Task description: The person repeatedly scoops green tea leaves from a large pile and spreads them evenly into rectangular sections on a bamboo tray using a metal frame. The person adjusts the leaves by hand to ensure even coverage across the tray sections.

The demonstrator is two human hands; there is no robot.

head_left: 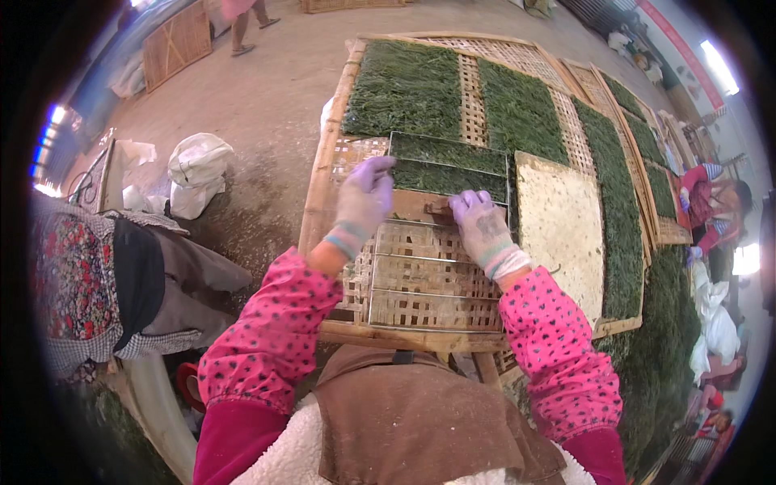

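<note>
A thin wire frame with crossbars lies on a woven bamboo tray. Dark green shredded strands fill its far part, while the lattice shows through the near part. My left hand, in a pale purple-tipped glove, is at the frame's left side with its fingers curled; whether they grip the wire is hard to see. My right hand, gloved alike, has its fingers closed at the right end of a flat brown board, which lies across the frame just behind the bare lattice.
Green rectangular mats cover the tray's far side. A pale worn board lies to the right. Another person stands close on the left near a white sack. A co-worker bends over trays at far right.
</note>
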